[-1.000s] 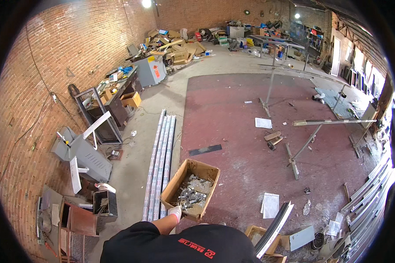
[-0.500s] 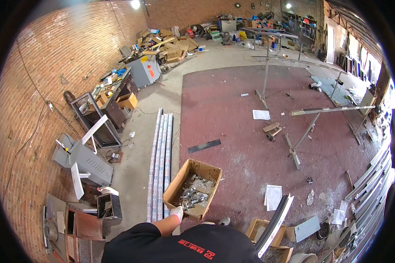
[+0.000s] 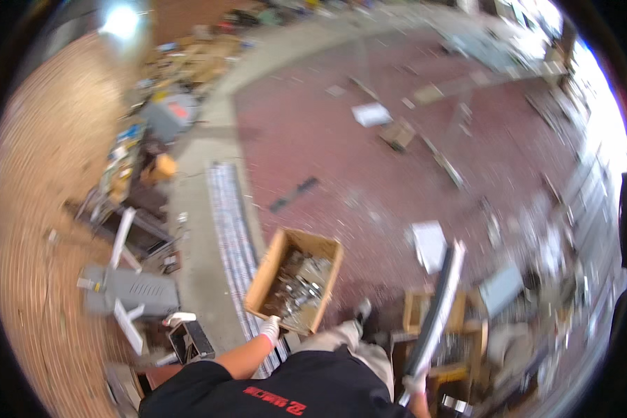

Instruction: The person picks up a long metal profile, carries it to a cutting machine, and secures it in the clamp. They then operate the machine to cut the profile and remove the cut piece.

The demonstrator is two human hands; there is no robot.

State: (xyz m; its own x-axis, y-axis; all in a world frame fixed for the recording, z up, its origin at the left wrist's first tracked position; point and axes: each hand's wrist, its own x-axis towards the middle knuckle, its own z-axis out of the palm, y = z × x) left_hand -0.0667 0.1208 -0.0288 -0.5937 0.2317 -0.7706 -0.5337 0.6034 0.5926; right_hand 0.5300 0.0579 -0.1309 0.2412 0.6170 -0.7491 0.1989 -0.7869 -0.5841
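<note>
My left hand [image 3: 270, 329], in a white glove, is closed on the near edge of an open cardboard box [image 3: 259, 284]. Inside the box lie many small shiny metal parts [image 3: 302, 292] and what looks like clear plastic bags. At the lower right, my right hand [image 3: 416, 384], also gloved, is wrapped round the lower end of a long metal profile [image 3: 435, 317], dark on one side and white on the other. The profile slants up and away from me, apart from the box. Its lower end is partly hidden by the hand.
Long wrapped profiles [image 3: 230, 223] lie on the floor left of the box. A grey metal cabinet [image 3: 139, 289] stands further left by the brick wall [image 3: 42, 174]. White papers [image 3: 428, 245] and a dark strip [image 3: 294, 195] lie on the reddish floor sheet. More cartons [image 3: 414, 311] crowd the right.
The view has turned and blurred. My right hand has come into sight on the long profile. My left hand still grips the box, and my legs now show in a stride.
</note>
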